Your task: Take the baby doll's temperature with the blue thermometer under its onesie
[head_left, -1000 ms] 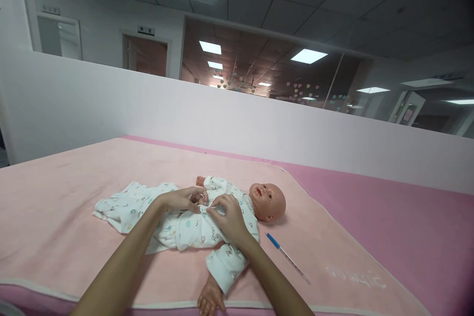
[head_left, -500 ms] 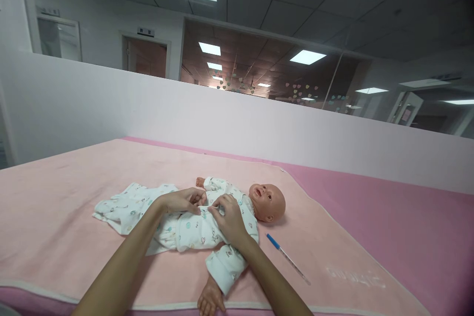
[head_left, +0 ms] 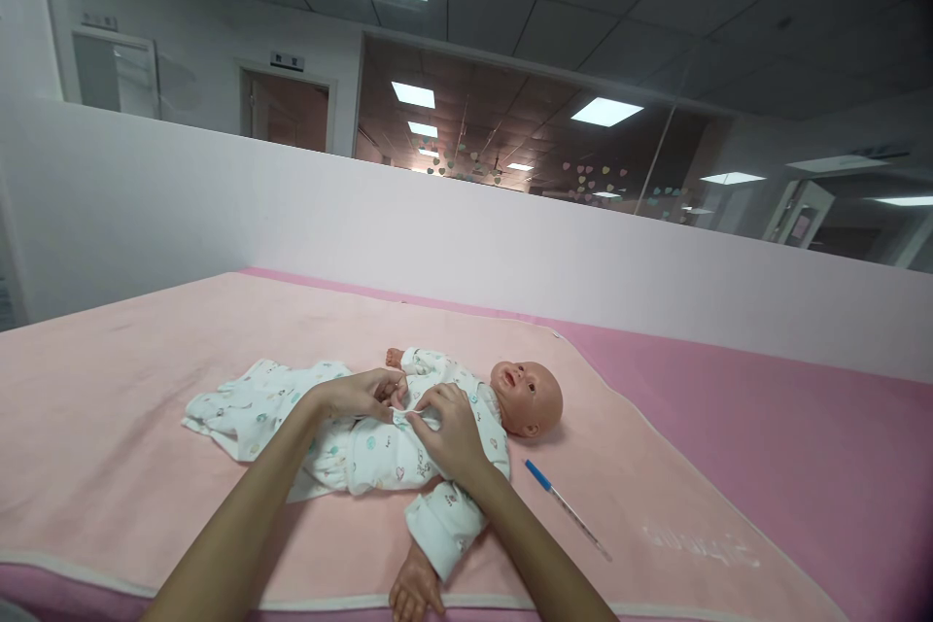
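A baby doll (head_left: pixel 526 398) lies on its back, head to the right, dressed in a white printed baby top (head_left: pixel 394 457). Over its belly, my left hand (head_left: pixel 368 396) pinches the front edge of the top with curled fingers. Close beside it, my right hand (head_left: pixel 450 423) grips the same edge between thumb and fingers. The cloth is drawn up slightly between the two hands; any fastener there is too small to make out. White printed baby pants (head_left: pixel 255 403) extend to the left around the doll's lower body. One doll hand (head_left: pixel 415 588) sticks out of the near sleeve.
A pen-like stick with a blue cap (head_left: pixel 565 505) lies right of the doll. Under everything is a pale pink blanket (head_left: pixel 131 447) over a darker pink mat (head_left: pixel 823 437). Behind stands a low white wall (head_left: pixel 437 233) topped by a window.
Both hands stay at the front of the top. The right thumb has shifted slightly left along the edge, and the left fingers have curled a little. The doll has not moved.
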{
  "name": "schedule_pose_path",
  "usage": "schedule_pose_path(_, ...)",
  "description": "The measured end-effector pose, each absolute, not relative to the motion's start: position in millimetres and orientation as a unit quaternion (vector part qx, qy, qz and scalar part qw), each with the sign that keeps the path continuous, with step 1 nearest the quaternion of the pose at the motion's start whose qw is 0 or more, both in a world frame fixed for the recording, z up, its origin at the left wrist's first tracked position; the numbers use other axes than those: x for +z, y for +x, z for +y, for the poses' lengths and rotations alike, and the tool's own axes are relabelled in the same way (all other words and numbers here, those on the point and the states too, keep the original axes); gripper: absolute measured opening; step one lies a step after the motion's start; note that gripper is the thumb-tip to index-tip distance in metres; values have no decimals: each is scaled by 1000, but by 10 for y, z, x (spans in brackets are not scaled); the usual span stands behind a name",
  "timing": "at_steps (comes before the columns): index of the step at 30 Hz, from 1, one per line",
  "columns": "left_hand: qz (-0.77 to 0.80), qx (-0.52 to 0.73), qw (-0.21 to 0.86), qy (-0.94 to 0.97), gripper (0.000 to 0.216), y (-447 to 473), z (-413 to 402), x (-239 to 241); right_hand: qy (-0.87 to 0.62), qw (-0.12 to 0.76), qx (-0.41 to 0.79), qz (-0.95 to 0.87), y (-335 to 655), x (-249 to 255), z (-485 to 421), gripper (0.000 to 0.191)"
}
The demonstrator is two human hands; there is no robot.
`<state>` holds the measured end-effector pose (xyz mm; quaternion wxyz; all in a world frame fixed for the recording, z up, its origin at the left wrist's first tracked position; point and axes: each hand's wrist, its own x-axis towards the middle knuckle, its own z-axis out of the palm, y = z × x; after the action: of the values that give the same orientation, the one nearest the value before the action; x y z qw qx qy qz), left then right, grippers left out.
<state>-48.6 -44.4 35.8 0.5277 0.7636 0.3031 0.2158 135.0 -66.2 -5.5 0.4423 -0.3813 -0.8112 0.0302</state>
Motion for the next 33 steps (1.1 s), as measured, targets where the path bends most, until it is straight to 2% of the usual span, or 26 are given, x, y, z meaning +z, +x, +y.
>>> schedule_pose_path(9, 303, 198, 508, 782, 16, -474, -471, 404, -391, 441, 30, -807, 1357, -52, -637, 12)
schedule_pose_path(17, 309, 207, 541, 755, 26, -501, -462, 377, -390, 445, 13, -806, 1357, -51, -646, 9)
schedule_pose_path(22, 337, 216, 551, 732, 24, -473, -437, 338, -395, 420, 10, -817, 1341, -41, -684, 20)
schedule_pose_path(28, 363, 231, 512, 743, 21, -437, -414, 329, -411, 422, 22, -808, 1329, -28, -697, 44)
schedule_pose_path(33, 362, 212, 506, 753, 32, -463, -422, 345, -414, 421, 0, -807, 1329, -63, -686, 39)
